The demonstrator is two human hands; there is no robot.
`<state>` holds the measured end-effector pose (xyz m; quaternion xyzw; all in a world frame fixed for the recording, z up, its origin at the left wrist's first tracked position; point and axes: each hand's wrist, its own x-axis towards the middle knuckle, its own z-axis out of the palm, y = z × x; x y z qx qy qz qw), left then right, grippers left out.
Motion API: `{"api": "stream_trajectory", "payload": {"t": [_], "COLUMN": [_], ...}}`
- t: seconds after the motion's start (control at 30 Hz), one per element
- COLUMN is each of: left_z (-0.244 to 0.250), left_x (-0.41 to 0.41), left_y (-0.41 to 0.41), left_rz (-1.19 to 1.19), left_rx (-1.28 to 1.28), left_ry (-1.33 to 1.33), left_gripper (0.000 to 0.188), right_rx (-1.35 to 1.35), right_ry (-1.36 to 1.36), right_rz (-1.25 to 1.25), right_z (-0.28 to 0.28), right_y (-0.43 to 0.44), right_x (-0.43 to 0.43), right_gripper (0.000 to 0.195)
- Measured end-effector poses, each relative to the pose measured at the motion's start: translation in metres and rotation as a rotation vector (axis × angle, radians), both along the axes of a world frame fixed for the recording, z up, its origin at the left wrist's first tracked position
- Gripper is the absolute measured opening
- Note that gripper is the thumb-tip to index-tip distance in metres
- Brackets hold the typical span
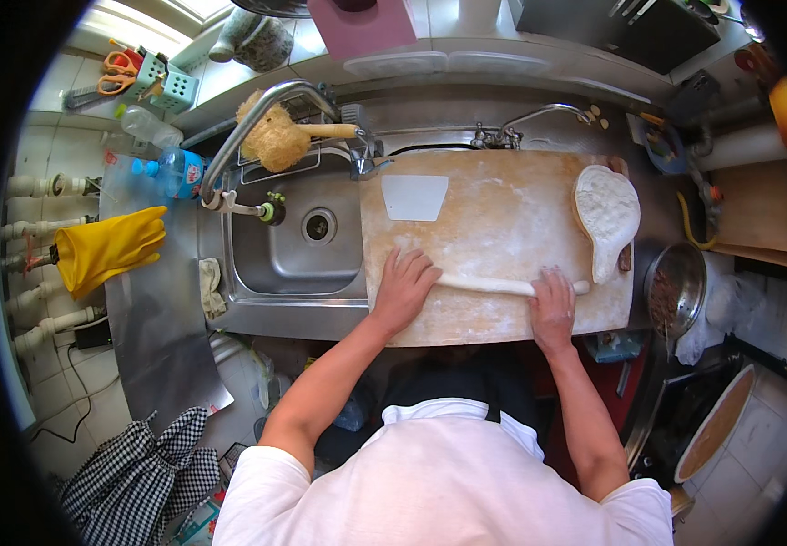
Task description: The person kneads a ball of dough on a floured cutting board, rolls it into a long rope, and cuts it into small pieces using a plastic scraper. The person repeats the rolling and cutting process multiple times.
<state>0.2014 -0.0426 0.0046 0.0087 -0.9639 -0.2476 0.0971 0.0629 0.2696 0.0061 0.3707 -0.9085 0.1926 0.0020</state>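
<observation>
A long, thin rope of white dough (485, 283) lies across the front half of a floured wooden board (465, 317). Flat over its left end is my left hand (404, 286). My right hand (553, 307) rests on the rope near its right end, a short stub of which sticks out past the fingers. Neither palm is visible. A white dough scraper (416, 198) lies at the board's back left. At the right edge, a gourd-shaped scoop heaped with flour (607, 205) has its handle towards me.
Left of the board is a steel sink (291, 263) under a curved faucet (277, 89). Yellow rubber gloves (110, 249) hang farther left. A metal bowl of what looks like minced filling (674, 290) stands to the right. A small tap (537, 116) is behind the board.
</observation>
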Motion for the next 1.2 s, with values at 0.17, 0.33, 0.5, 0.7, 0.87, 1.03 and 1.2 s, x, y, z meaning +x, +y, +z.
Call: {"api": "stream_trajectory", "payload": {"t": [0.17, 0.33, 0.5, 0.7, 0.87, 1.03, 1.2], "left_z": [0.031, 0.008, 0.005, 0.008, 0.003, 0.006, 0.01], "left_x": [-0.051, -0.082, -0.01, -0.089, -0.015, -0.037, -0.079], "left_y": [0.035, 0.06, 0.035, 0.018, 0.02, 0.022, 0.019], "left_rz": [0.028, -0.06, -0.281, 0.005, -0.117, 0.0, 0.03], "left_rx": [0.092, -0.103, -0.134, -0.214, -0.135, -0.099, -0.216], "left_ry": [-0.108, -0.189, -0.304, -0.207, -0.364, -0.338, -0.238], "left_gripper": [0.041, 0.079, 0.081, 0.083, 0.085, 0.085, 0.084], "right_rx": [-0.037, 0.118, 0.303, 0.174, 0.298, 0.2, 0.149], "right_ry": [-0.029, -0.088, -0.205, 0.026, -0.163, -0.057, -0.019], "right_rz": [-0.001, -0.048, -0.001, -0.19, -0.072, -0.076, -0.113], "right_z": [0.026, 0.013, 0.014, -0.003, 0.007, 0.004, -0.005], "right_y": [-0.011, -0.052, -0.02, -0.091, -0.048, -0.067, -0.078], "right_x": [-0.004, 0.001, 0.045, -0.054, 0.006, -0.015, -0.038], "right_gripper": [0.056, 0.077, 0.085, 0.087, 0.087, 0.087, 0.086]}}
